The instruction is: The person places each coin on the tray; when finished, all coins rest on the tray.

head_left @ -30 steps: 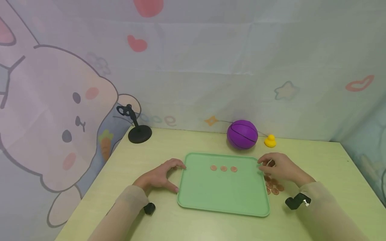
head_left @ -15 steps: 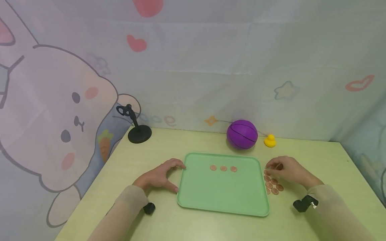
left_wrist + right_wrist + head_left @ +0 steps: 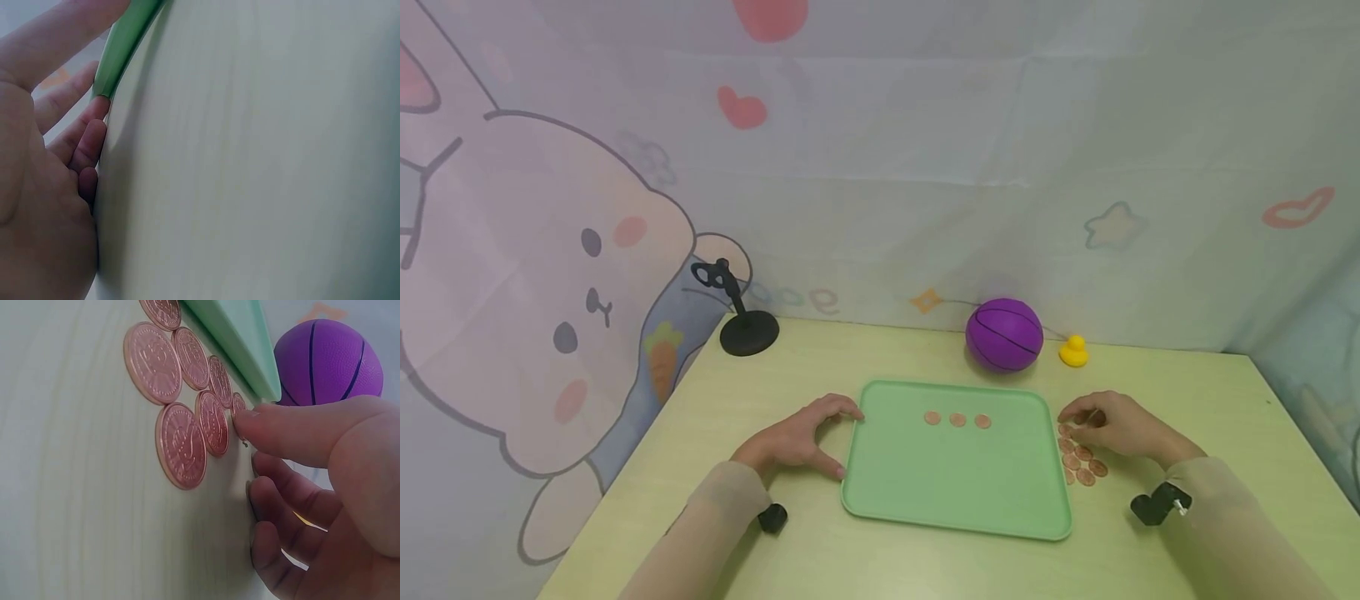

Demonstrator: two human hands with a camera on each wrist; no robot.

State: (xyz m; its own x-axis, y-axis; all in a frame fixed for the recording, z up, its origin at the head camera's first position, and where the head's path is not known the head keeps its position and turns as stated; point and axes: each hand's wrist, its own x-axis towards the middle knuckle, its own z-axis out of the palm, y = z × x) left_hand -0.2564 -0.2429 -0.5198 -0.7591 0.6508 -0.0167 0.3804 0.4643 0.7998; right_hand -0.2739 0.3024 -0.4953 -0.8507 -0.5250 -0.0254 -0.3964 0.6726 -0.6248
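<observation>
A light green tray [image 3: 955, 483] lies on the table, with three copper coins [image 3: 957, 420] in a row near its far side. My left hand [image 3: 797, 433] rests at its left edge, thumb and fingers spread apart. In the left wrist view fingertips touch the green rim [image 3: 122, 56]. Beyond the right edge my right hand [image 3: 1116, 423] reaches down to a cluster of loose copper coins [image 3: 1071, 461]. Its thumb [image 3: 287, 428] and index finger pinch the farthest coin [image 3: 239, 409] at table level, the index mostly hidden behind the thumb. The other fingers [image 3: 281, 500] curl at the tabletop.
Behind the tray sits a purple ball [image 3: 1003, 335] with black lines, and a yellow toy duck [image 3: 1073, 353] stands to its right. A black stand [image 3: 749, 333] is at the back left corner. A printed cloth [image 3: 880, 208] hangs behind the table.
My right hand has drawn back from the tray's upper right edge to the coin cluster, moving right and slightly nearer. The left hand and the tray stay in place.
</observation>
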